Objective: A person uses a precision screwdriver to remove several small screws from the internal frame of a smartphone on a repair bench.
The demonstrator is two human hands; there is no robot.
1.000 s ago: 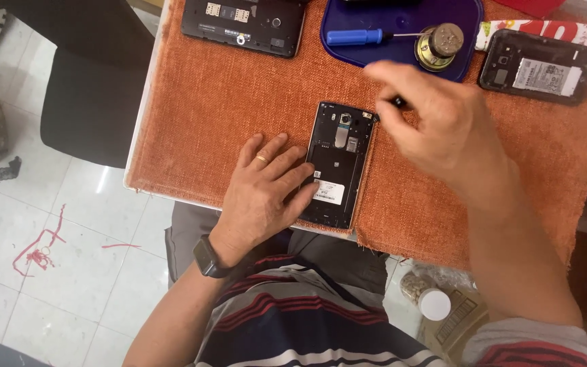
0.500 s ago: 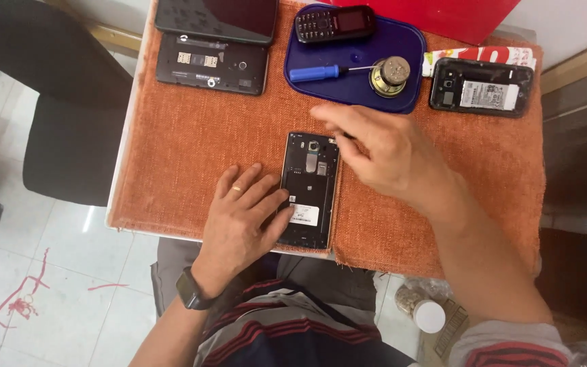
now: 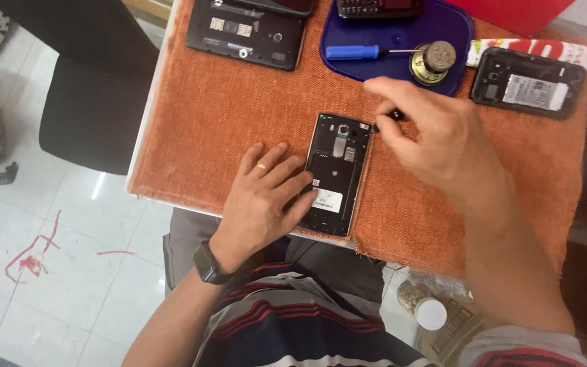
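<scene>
A black phone (image 3: 338,173) with its back cover off lies on the orange cloth (image 3: 225,115) near the table's front edge. My left hand (image 3: 263,197) rests flat on the cloth, fingers pressing the phone's left side and lower half. My right hand (image 3: 436,139) hovers at the phone's upper right corner, pinching a small dark tool (image 3: 390,117) whose tip touches that corner. Most of the tool is hidden by my fingers.
A blue tray (image 3: 402,41) at the back holds a blue-handled screwdriver (image 3: 351,51), a round brass piece (image 3: 433,61) and a small dark phone (image 3: 378,7). Another opened phone (image 3: 528,81) lies at right, a black back panel (image 3: 246,32) at left. A black chair (image 3: 86,95) stands left.
The view has shifted, so the table sits lower in frame. My right hand stays at the phone's top right corner with the tool; my left hand still holds the phone down.
</scene>
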